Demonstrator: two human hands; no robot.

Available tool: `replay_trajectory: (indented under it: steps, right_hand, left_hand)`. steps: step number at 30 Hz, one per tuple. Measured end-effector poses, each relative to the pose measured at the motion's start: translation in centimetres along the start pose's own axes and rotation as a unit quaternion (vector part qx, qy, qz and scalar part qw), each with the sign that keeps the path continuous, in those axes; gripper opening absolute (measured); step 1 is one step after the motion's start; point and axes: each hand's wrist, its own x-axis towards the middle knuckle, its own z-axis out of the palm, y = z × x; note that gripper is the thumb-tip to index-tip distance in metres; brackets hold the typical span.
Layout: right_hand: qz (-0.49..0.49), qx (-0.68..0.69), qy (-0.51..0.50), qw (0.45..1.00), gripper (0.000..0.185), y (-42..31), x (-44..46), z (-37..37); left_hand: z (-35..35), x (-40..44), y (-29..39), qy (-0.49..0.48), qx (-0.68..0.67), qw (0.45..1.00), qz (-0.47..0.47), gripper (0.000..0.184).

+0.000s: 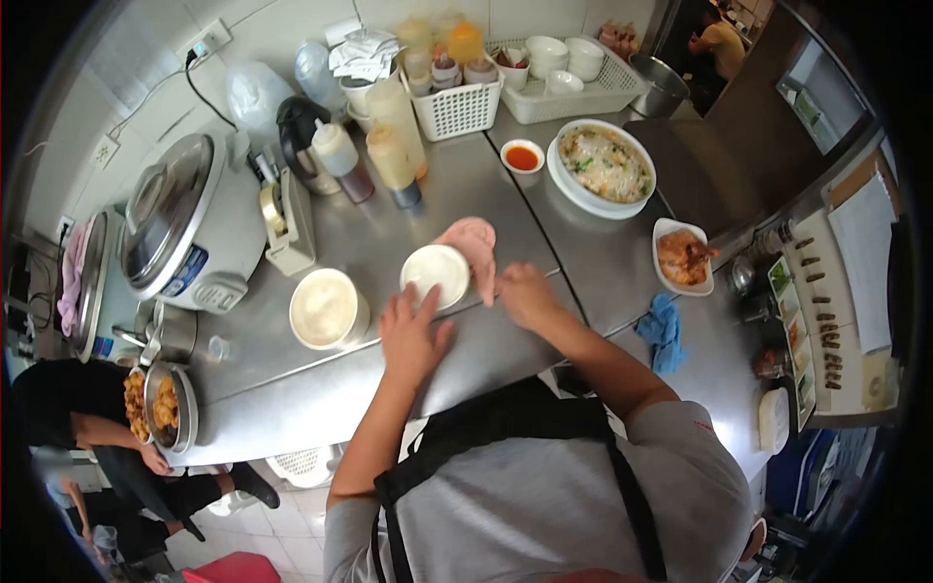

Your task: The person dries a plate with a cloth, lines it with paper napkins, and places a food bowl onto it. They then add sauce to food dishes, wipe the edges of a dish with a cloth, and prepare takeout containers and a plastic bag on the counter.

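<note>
My left hand (413, 335) has its fingers spread, with the fingertips resting on the near edge of a round white lid or shallow dish (437, 272). Partly beneath and behind that white round piece lies a crumpled pink cloth (473, 243). The fingers of my right hand (530, 296) are curled together at the cloth's right edge and seem to pinch it; the fingertips are partly hidden. To the left of my left hand stands a white round tub (328, 309) with a pale, creamy-looking top.
Squeeze bottles (394, 160) and a white basket (457, 107) line the back. A large noodle bowl (603, 167), a red sauce dish (522, 156), a chicken dish (683, 257) and a blue cloth (663, 333) lie right. Left are a rice cooker (194, 223) and another person's hand (154, 459).
</note>
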Motion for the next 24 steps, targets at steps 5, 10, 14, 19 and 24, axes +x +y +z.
replay_trajectory:
  steps: [5,10,14,19,24]
  right_hand:
    - [-0.099,0.09,-0.15,0.98,0.025,1.1,4.1,-7.2]
    - [0.114,0.096,0.026,0.988,0.022,10.8,17.5,-12.4]
    - [0.209,-0.075,0.082,0.972,0.022,18.1,26.3,-15.1]
    - [0.303,-0.148,0.043,0.94,0.028,22.6,31.1,-14.7]
    - [0.311,-0.192,-0.051,0.929,0.029,24.9,33.7,-14.6]
  left_hand:
    - [0.0,0.3,-2.2,0.097,-0.014,0.991,-0.094,0.042]
    - [1.0,-0.3,-4.0,0.092,-0.069,0.981,-0.159,0.051]
    - [3.2,-0.6,-3.5,0.133,-0.08,0.973,-0.173,0.067]
    - [6.7,-1.8,-4.5,0.195,-0.118,0.954,-0.194,0.074]
    - [7.0,-1.9,-4.5,0.184,-0.087,0.952,-0.227,0.073]
